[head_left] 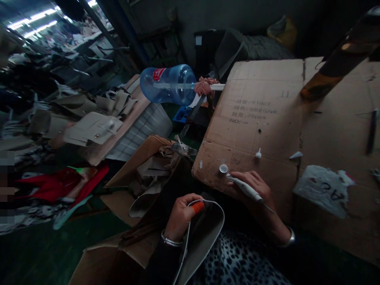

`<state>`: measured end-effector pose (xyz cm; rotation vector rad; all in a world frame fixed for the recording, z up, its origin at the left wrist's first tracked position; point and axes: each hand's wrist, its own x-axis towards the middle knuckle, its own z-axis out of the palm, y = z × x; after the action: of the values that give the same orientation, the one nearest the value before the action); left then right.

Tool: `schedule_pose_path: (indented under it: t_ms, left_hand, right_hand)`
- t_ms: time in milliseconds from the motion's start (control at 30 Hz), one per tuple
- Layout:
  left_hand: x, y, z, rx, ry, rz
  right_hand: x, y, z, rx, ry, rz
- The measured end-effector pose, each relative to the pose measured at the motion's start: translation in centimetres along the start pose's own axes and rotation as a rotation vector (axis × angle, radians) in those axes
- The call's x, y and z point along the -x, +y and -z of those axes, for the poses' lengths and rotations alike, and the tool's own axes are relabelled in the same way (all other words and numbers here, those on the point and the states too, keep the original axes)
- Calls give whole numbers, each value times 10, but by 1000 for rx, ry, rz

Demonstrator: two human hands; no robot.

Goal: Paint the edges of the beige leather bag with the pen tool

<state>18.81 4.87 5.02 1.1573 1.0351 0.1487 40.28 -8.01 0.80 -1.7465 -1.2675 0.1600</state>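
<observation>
My left hand [181, 213] is closed round the top edge of a dark bag panel with pale piping [204, 233], held over my lap; an orange cover sits on its thumb. My right hand [252, 186] grips a thin white applicator tool [244, 187] like a pen. The tool's tip points at a small white cap [223, 169] lying on the cardboard sheet [267, 118] that covers the worktop. Both wrists wear silver bangles.
A white nozzle tip [258, 153] and a white scrap [296, 155] lie on the cardboard, a crumpled marked paper [323, 188] at right. An open carton of cut pieces [154, 174] stands at left. A blue water jug [169, 84] lies behind; beige bag parts [92, 126] pile up at far left.
</observation>
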Motion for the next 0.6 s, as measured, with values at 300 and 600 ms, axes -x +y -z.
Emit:
schedule_pose_path:
  t_ms: [300,600]
  left_hand:
    - [0,-3,3,43,26,10]
    - [2,-2,5,0,19,-45]
  right_hand:
    - [-1,-2,-2,-75,40,-59]
    - [0,-8,4,-332,109,-326]
